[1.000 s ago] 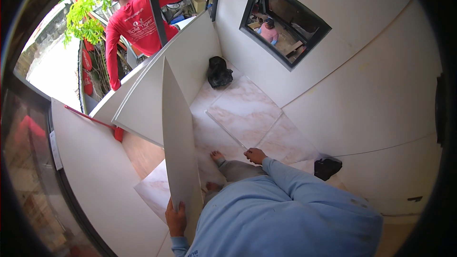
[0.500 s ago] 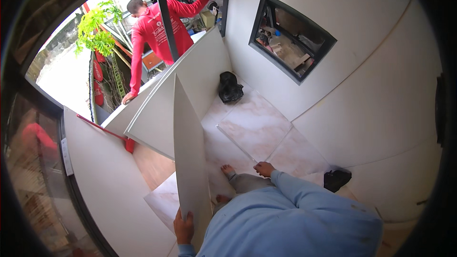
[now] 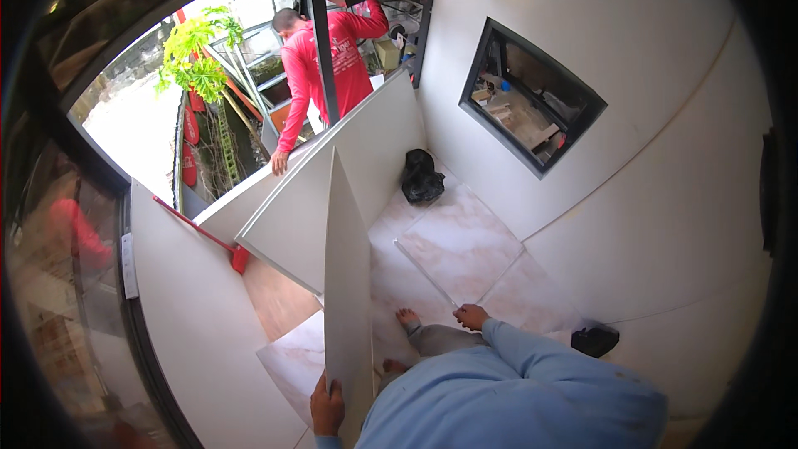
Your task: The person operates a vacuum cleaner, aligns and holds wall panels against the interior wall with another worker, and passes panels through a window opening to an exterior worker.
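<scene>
My left hand (image 3: pixel 327 406) grips the near edge of a tall white board (image 3: pixel 347 299), thumb on one face, and the board stands on edge beside my leg. My right hand (image 3: pixel 471 317) is closed in front of my knees, at the near end of a thin pale strip (image 3: pixel 424 273). The strip slants away low over the marbled tiles, and what of it lies inside my fingers is hidden. Behind the held board, another white board (image 3: pixel 287 216) leans slanting across the opening.
A person in a red shirt (image 3: pixel 332 58) stands outside, one hand resting on a board's top edge. Black plastic bags (image 3: pixel 422 178) sit on the marbled floor (image 3: pixel 478 224). A red-handled broom (image 3: pixel 199 226) leans at left. A dark-framed window (image 3: pixel 532 96) breaks the right wall.
The whole view has shifted, so the room sits lower and further right. Both my hands keep their holds. The person outside has turned slightly, one arm still raised.
</scene>
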`<action>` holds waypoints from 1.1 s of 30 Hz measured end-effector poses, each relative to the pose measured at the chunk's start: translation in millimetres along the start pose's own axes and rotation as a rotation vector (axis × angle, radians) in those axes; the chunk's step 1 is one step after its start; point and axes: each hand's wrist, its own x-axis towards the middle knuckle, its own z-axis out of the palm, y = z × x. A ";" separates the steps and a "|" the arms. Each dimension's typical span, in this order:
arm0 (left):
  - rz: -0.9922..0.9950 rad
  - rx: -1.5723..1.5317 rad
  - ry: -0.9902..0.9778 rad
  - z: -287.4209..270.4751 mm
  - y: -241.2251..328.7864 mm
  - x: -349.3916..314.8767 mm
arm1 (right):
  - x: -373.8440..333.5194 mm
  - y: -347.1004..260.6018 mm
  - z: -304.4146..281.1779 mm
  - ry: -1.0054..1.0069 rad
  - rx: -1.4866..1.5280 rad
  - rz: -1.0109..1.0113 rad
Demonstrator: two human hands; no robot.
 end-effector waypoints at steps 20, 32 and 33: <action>0.304 0.412 -0.009 18.7 -24.3 -15.7 | 4.0 1.2 -10.7 -0.088 0.044 0.074; 0.401 0.471 -0.016 26.1 -33.5 -14.5 | 2.4 -6.4 -13.2 -0.049 0.009 0.056; 0.409 0.487 0.001 27.7 -35.3 -14.3 | 3.1 -5.7 -13.0 -0.050 0.007 0.057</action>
